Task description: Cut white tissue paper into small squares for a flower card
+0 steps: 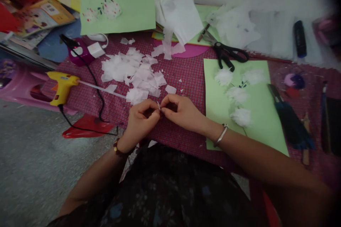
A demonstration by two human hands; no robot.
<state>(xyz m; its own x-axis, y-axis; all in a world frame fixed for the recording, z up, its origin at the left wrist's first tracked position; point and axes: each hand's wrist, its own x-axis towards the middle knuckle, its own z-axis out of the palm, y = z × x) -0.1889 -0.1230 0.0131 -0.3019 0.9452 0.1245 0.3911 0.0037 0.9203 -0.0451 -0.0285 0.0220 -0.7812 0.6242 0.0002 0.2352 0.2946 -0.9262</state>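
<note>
Fingertip to fingertip, my left hand and my right hand meet over the front of the checked tablecloth. Both pinch a small twisted bit of white tissue paper; most of it is hidden by the fingers. Just beyond them lies a loose pile of torn white tissue pieces. To the right, near my right forearm, a green sheet carries several fluffy white paper flowers and a few dark painted leaves.
A yellow glue gun with a long glue stick rests at the left edge, its cord hanging down. Black-handled scissors lie behind the green sheet. A finished flower picture is at the back. Brushes lie at right.
</note>
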